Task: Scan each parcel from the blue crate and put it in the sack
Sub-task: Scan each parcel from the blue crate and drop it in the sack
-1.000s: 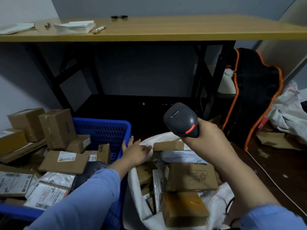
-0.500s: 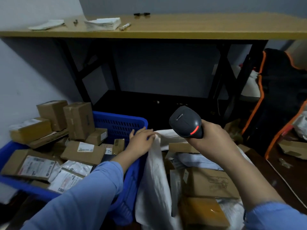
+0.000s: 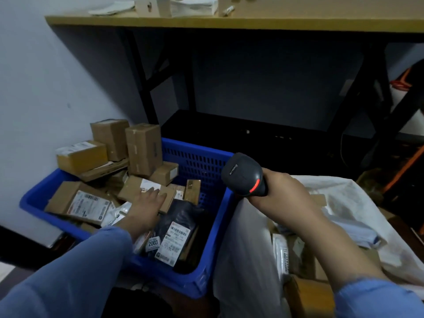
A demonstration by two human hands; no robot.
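The blue crate [image 3: 207, 161] on the left holds several cardboard boxes and labelled bags. My left hand [image 3: 146, 204] lies flat, fingers spread, on a flat brown box [image 3: 133, 188] in the middle of the crate, not gripping it. A black bag parcel [image 3: 181, 216] with white labels lies just right of that hand. My right hand [image 3: 283, 192] grips a black barcode scanner [image 3: 243, 174] with a red strip, held above the crate's right wall. The white sack [image 3: 243, 249] stands open to the right with boxes and bags inside.
A wooden table [image 3: 275, 19] with black legs stands behind, with papers and a marker on top. A dark shelf runs under it. A wall is on the left. An orange-trimmed black bag [image 3: 410, 157] is at the far right.
My left hand left the sack's rim and moved left into the crate onto the flat brown box. The view swung left and down. The scanner stayed in my right hand.
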